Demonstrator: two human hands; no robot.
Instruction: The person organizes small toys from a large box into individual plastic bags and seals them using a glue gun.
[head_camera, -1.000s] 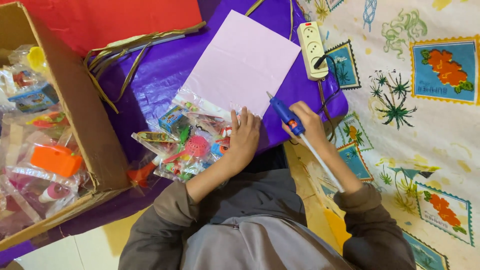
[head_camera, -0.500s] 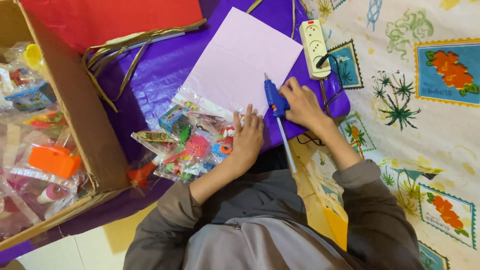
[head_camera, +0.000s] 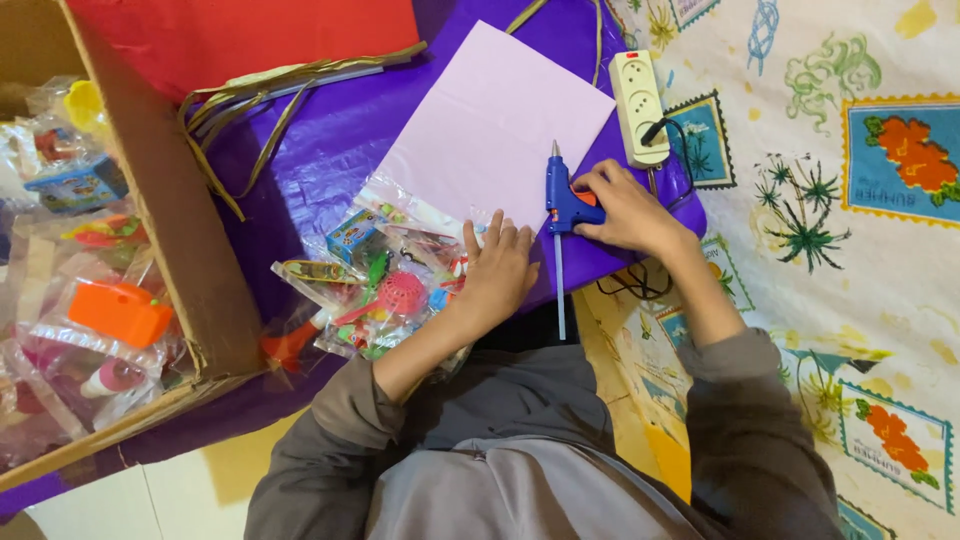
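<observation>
Mat (head_camera: 880, 280): I see a printed mat with flowers and palms under the whole work area, probably there to keep the surface clean.
Box (head_camera: 170, 230): a cardboard box stands open at my left, full of bagged toys — close enough to draw from without getting up.
Purple wrap (head_camera: 310, 150): a crinkled purple sheet is spread flat as the working base, and everything else lies on it.
Paper (head_camera: 495, 125): a pale lilac sheet lies square on the purple wrap, its near edge meeting the bags, with the glue gun's nozzle over its right edge.
Bags (head_camera: 385, 275): clear bags of small bright toys overlap the paper's lower left corner.
Left hand (head_camera: 495, 270): it lies palm down on the bags, fingers together and flat — I judge it pins them so they don't slide.
Right hand (head_camera: 625, 210): its fingers are wrapped around the glue gun's handle, wrist resting on the wrap for steadiness.
Glue gun (head_camera: 565, 200): blue, nozzle pointing away from me at the paper's edge, a glue stick trailing back toward my body.
Power strip (head_camera: 640, 95): white, just beyond the right hand, with a black plug in it — I take it to be the gun's lead.
</observation>
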